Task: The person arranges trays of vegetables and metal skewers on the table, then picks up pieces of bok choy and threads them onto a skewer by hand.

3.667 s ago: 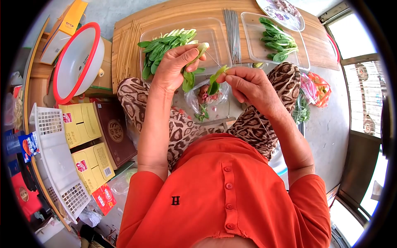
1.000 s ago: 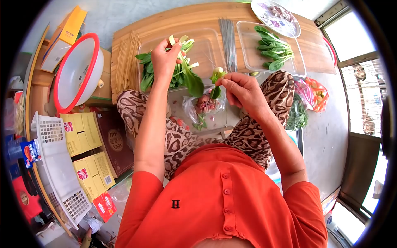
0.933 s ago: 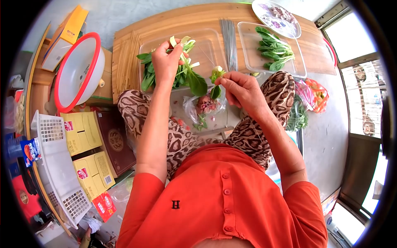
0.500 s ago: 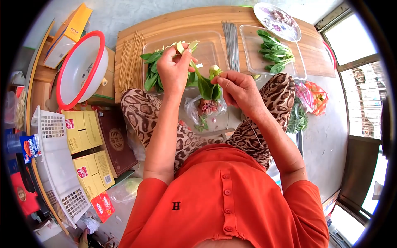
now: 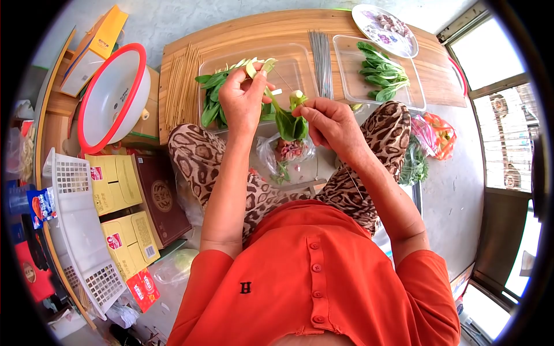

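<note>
Left hand (image 5: 241,102), apart from its partner, pinches a leafy stem (image 5: 283,120) brought rightward within the last second, so it now seems within reach of the thin skewer (image 5: 282,78) and greens (image 5: 297,99) pinched in the right hand (image 5: 334,124)

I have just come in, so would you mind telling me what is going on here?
The person's left hand holds a green leaf with a pale stem. The right hand pinches a bunched pale-green piece, which appears threaded on a thin metal skewer. Beyond them, leafy greens lie in a clear plastic tray on the brown wooden table.
</note>
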### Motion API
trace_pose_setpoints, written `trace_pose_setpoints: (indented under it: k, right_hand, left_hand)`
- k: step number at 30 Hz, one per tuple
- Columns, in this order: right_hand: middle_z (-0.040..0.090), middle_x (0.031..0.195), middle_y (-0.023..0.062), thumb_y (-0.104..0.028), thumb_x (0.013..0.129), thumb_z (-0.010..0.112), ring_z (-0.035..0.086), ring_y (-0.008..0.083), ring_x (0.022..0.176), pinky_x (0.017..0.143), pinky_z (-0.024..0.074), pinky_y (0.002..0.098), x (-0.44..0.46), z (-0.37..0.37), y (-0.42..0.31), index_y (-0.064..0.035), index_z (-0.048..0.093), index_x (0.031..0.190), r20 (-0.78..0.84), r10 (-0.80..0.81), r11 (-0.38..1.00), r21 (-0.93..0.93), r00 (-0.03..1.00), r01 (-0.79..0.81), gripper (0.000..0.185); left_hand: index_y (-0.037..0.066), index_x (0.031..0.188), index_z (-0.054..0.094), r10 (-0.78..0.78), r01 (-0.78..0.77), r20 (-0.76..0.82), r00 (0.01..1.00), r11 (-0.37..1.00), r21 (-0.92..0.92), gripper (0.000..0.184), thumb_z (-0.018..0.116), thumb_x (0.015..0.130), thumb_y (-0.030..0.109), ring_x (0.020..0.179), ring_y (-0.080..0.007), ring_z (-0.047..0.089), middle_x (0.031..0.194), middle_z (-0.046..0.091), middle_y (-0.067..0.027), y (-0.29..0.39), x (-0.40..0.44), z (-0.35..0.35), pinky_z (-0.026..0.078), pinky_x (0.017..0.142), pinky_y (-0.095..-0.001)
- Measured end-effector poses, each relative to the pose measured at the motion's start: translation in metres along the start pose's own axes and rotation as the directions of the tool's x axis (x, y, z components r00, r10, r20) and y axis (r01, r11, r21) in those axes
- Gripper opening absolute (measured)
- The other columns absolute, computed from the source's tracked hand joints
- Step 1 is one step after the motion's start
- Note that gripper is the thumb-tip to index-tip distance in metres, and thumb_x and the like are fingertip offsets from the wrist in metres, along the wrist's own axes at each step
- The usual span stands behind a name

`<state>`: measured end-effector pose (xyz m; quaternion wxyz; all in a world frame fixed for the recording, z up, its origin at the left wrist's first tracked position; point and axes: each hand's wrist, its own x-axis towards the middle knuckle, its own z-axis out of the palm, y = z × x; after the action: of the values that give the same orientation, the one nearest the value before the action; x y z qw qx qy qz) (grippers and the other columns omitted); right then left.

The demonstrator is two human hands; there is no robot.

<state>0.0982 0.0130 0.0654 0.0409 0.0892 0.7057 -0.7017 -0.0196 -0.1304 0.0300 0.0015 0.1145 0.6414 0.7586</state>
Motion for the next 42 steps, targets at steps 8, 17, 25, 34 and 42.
trace_pose_setpoints:
  k: [8, 17, 25, 34, 42]
  right_hand:
    - [0.051, 0.054, -0.001, -0.017, 0.096, 0.053, 0.044, 0.0038, 0.046, 0.043, 0.0329, 0.0213, 0.0, 0.001, 0.0, 0.0007, 0.064, 0.093, -0.004, -0.003, 1.0, 0.007, 1.0, 0.003, 0.021]
    - [0.05, 0.053, -0.0008, -0.017, 0.096, 0.052, 0.042, 0.0043, 0.045, 0.042, 0.0312, 0.0212, -0.004, 0.005, -0.003, 0.0006, 0.064, 0.093, -0.006, 0.013, 0.999, 0.04, 1.0, -0.012, 0.021]
    - [0.049, 0.052, -0.0009, -0.019, 0.097, 0.05, 0.039, 0.0048, 0.042, 0.04, 0.0282, 0.0206, 0.006, 0.011, -0.008, -0.0005, 0.064, 0.095, -0.003, 0.01, 0.981, 0.195, 1.0, -0.009, 0.024]
    - [0.047, 0.052, -0.0021, -0.021, 0.097, 0.05, 0.036, 0.004, 0.042, 0.04, 0.0258, 0.0195, 0.009, -0.009, 0.003, -0.0011, 0.064, 0.098, -0.111, 0.02, 0.987, 0.159, 0.994, -0.002, 0.025]
    - [0.047, 0.052, -0.0023, -0.021, 0.097, 0.05, 0.035, 0.0036, 0.041, 0.04, 0.0256, 0.019, 0.003, -0.029, 0.011, -0.001, 0.065, 0.099, -0.18, -0.003, 0.994, 0.105, 0.984, 0.023, 0.025]
  left_hand:
    - [-0.003, 0.098, 0.065, 0.094, -0.092, -0.026, 0.995, 0.994, 0.063, 0.012, 0.061, 0.087, -0.001, 0.066, -0.0129, 0.066, 0.093, 0.061, -0.0063, 0.001, -0.005, 0.002, 0.05, 0.046, -0.0207]
    - [-0.003, 0.101, 0.063, 0.248, -0.246, -0.008, 0.969, 0.962, 0.123, 0.014, 0.06, 0.089, 0.0, 0.073, -0.0109, 0.064, 0.094, 0.058, -0.0045, -0.002, -0.012, 0.003, 0.052, 0.053, -0.02]
    - [0.0, 0.106, 0.065, 0.368, -0.376, 0.076, 0.927, 0.902, 0.214, 0.019, 0.062, 0.087, 0.0, 0.08, -0.0117, 0.063, 0.097, 0.058, -0.0047, -0.01, -0.021, 0.006, 0.054, 0.064, -0.0225]
    - [0.0, 0.119, 0.061, 0.085, -0.079, 0.033, 0.996, 0.984, -0.163, 0.029, 0.054, 0.096, 0.016, 0.096, -0.0154, 0.061, 0.104, 0.067, -0.008, 0.008, -0.025, -0.014, 0.045, 0.09, -0.0297]
    - [0.0, 0.128, 0.051, 0.135, -0.126, 0.024, 0.991, 0.966, -0.226, 0.033, 0.047, 0.098, 0.013, 0.066, -0.0087, 0.052, 0.093, 0.067, -0.0115, 0.039, -0.012, -0.036, 0.044, 0.059, -0.0208]
